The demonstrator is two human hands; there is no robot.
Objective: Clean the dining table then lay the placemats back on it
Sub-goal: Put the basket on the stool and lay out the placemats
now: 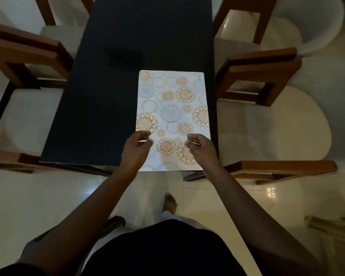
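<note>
A white placemat (172,108) printed with orange and blue flower circles lies flat on the near right part of the dark dining table (100,100). Its long side runs away from me and its near edge sits at the table's front edge. My left hand (136,147) hovers over the mat's near left corner, fingers loosely curled, with a gap between thumb and fingers and nothing in it. My right hand (200,149) hovers over the near right part in the same pose, also holding nothing.
Wooden chairs with pale seats stand along both long sides: left chairs (26,56) and right chairs (259,76). Another chair back (283,166) is at the near right. A darker patch (124,56) shows on the tabletop beyond the mat. The floor is pale tile (38,196).
</note>
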